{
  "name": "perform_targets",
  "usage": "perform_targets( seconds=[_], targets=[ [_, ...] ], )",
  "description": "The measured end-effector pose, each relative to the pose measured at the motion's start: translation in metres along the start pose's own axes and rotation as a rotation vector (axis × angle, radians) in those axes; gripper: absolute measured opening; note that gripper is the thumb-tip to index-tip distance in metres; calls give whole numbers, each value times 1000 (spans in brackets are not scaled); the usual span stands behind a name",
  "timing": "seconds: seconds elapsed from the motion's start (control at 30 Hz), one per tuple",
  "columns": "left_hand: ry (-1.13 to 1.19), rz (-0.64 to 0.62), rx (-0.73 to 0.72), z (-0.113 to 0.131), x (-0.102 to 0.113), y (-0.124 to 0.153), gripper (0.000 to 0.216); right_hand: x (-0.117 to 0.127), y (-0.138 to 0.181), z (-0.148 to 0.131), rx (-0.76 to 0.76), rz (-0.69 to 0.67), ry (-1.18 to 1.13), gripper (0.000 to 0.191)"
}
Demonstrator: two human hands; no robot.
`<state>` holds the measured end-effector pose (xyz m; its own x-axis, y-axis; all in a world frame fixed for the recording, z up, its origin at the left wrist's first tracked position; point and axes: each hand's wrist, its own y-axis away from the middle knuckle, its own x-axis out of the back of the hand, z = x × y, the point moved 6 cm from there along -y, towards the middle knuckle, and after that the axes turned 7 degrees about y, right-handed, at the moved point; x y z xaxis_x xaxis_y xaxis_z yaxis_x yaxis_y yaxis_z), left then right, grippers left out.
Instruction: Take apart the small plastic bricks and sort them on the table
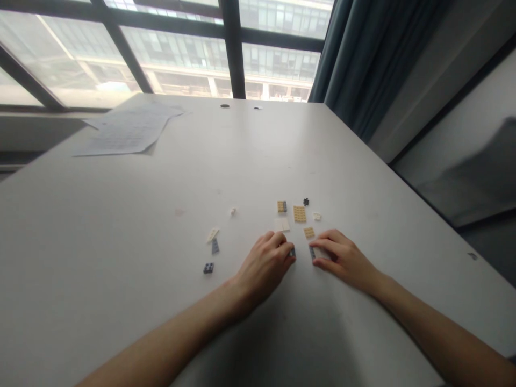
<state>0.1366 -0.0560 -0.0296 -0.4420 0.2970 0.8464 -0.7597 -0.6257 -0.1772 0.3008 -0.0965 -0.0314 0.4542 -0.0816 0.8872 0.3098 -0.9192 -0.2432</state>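
My left hand (268,260) rests low over the white table, its thumb and fingers closed around a small grey toy brick (293,252), mostly hidden by the fingers. Across a narrow gap, my right hand (342,253) has thumb and forefinger at the two ends of a narrow grey toy plate (312,252). Just beyond the hands lie a small tan plate (308,232), a larger tan plate (299,214), a flat whitish piece (282,224) and a tan-and-grey studded piece (281,206).
Left of my hands lie a dark grey brick (208,267), a grey wedge plate (215,246), a white plate (213,235) and a small white piece (233,211). A black piece (306,201) and a white piece (317,216) sit farther right. Paper sheets (129,129) lie at the far left.
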Motion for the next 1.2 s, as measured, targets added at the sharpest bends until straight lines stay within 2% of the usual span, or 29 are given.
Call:
perform_targets(
  seconds=[0.1,0.2,0.27,0.37,0.43,0.5,0.57,0.63,0.77,1.03,1.2],
  targets=[
    [21,19,11,3,-2,2,12,0,1,1,-7,2,6,25],
    [31,72,3,1,7,6,38,-1,3,3,-4,3,19,26],
    [-4,130,-7,-9,25,13,49,-2,4,4,2,4,30,28],
    [-79,243,59,-43,66,35,35,-2,5,5,13,14,42,29],
    [-84,269,249,-77,89,54,36,-1,6,4,22,26,45,31],
    [-111,209,400,-103,99,70,42,-1,6,3,28,42,47,31],
    [-119,168,471,-114,100,78,41,0,6,2,30,56,49,30],
    [-109,168,497,-116,97,79,36,0,6,2,27,65,51,29],
    [-70,167,535,-115,93,69,30,2,7,2,12,79,53,26],
    [-1,10,653,-133,101,55,29,4,6,-1,-7,71,35,24],
    [1,-23,685,-141,99,49,25,7,6,-2,-12,92,0,23]
  ],
)
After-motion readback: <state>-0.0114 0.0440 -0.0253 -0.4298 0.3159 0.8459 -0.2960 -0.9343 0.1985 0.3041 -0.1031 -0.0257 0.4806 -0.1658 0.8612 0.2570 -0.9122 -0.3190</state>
